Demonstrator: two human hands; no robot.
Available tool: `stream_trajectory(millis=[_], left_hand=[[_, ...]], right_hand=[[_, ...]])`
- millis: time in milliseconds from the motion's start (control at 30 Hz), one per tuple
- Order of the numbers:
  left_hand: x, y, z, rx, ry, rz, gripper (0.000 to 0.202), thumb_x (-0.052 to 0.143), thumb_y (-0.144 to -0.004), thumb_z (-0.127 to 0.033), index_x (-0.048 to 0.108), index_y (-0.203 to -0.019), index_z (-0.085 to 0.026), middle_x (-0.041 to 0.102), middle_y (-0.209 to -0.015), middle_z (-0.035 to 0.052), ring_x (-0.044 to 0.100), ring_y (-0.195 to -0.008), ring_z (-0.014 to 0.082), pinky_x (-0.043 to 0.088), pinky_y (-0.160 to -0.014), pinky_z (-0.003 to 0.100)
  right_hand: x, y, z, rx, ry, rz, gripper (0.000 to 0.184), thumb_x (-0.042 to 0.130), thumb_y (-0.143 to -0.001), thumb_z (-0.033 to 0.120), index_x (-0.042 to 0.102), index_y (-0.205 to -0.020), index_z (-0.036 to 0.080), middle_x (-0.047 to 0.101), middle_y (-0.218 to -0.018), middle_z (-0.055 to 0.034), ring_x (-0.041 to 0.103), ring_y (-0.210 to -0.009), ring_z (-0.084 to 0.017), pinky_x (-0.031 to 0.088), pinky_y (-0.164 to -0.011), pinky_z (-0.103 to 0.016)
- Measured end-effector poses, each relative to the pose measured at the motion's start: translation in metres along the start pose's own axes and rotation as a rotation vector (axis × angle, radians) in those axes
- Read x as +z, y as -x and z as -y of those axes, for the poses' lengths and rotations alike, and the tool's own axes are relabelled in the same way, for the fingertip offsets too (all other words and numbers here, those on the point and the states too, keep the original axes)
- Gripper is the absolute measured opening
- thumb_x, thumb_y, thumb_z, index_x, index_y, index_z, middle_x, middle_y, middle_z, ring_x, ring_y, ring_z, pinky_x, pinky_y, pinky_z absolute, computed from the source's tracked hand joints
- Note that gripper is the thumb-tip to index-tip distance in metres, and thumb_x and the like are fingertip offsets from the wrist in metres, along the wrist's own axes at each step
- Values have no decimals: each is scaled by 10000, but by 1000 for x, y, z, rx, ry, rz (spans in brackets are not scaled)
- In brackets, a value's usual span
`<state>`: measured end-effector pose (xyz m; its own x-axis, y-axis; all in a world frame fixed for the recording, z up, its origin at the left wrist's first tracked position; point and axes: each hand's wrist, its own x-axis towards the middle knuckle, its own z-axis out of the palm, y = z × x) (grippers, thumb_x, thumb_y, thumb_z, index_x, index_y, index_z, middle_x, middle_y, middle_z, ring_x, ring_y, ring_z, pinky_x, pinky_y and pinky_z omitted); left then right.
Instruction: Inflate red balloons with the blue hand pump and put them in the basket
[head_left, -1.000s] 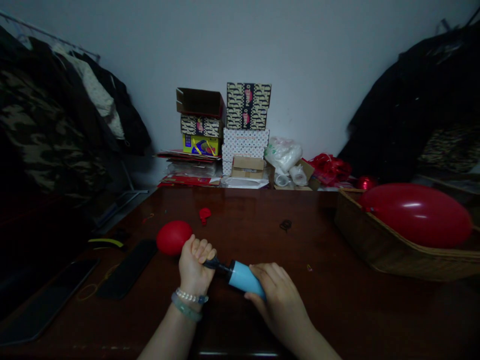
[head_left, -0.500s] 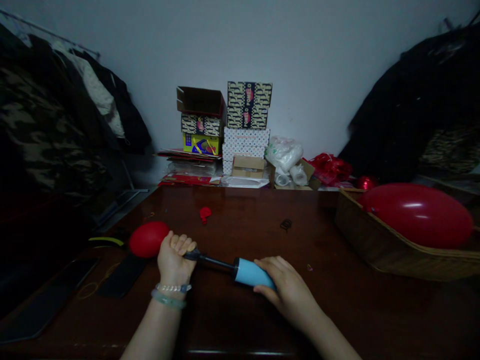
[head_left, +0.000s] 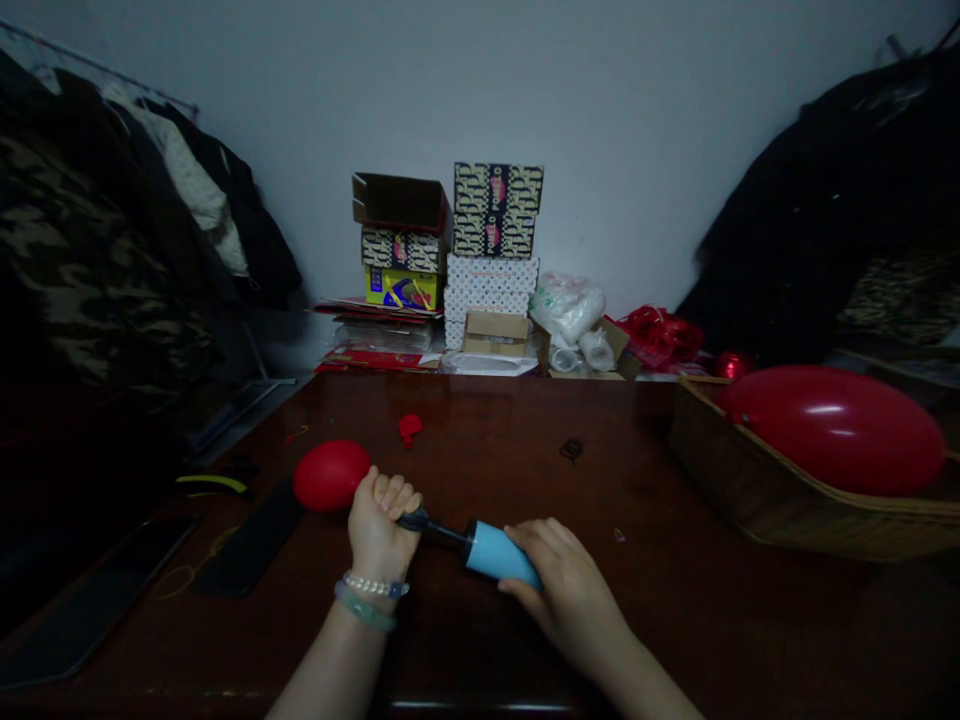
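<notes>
A small, partly inflated red balloon (head_left: 331,475) sticks out to the left of my left hand (head_left: 381,520), which is closed in a fist round the balloon's neck and the black nozzle end of a hand pump. The pump's light blue barrel (head_left: 497,554) lies under my right hand (head_left: 564,590), whose fingers wrap round it. A short black rod (head_left: 439,530) shows between the two hands. Both hands hover just above the dark wooden table (head_left: 487,440).
A wicker basket (head_left: 757,480) at the right holds a large inflated red balloon (head_left: 832,425). A deflated red balloon (head_left: 409,428) and a small black item (head_left: 571,449) lie mid-table. Dark flat objects (head_left: 255,540) lie at the left. Stacked boxes (head_left: 465,260) stand at the wall.
My left hand moved right again, toward my right hand, and the visible black rod got shorter than half a second ago. The balloon moved right with it.
</notes>
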<state>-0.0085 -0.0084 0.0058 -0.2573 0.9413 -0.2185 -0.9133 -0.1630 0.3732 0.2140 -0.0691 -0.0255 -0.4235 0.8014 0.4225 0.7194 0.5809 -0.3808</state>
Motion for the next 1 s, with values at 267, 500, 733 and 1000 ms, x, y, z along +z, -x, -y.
stream_trajectory(millis=[267,500,733,1000], left_hand=[[2,8,11,-54,-31,11,426,561,-819,-161,229,-555,-201,223,-439,-93,229,-327,43,211,-367,205],[-3,-8,-18,4,-8,-1,415,523,-837,-144,225,-553,-200,240,-429,-90,238,-317,42,215,-361,201],[-10,-18,-43,65,7,-31,393,475,-840,-110,227,-548,-196,252,-416,-86,251,-310,43,236,-360,198],[-12,-16,-32,15,14,37,408,492,-847,-129,208,-564,-201,248,-425,-91,258,-310,42,254,-374,199]], right_hand=[[8,3,7,-11,-85,-53,425,697,-827,294,542,-1199,160,633,-1049,-125,584,-927,-269,503,-822,-438],[-4,-2,2,17,-112,59,464,707,-821,320,549,-1232,175,629,-1088,-117,581,-972,-273,486,-871,-446],[-19,-5,-6,78,-183,153,455,706,-818,381,582,-1221,211,638,-1084,-91,581,-972,-252,478,-867,-402],[-13,-2,-5,46,-84,99,446,715,-815,320,572,-1213,179,635,-1073,-98,570,-960,-258,457,-897,-448]])
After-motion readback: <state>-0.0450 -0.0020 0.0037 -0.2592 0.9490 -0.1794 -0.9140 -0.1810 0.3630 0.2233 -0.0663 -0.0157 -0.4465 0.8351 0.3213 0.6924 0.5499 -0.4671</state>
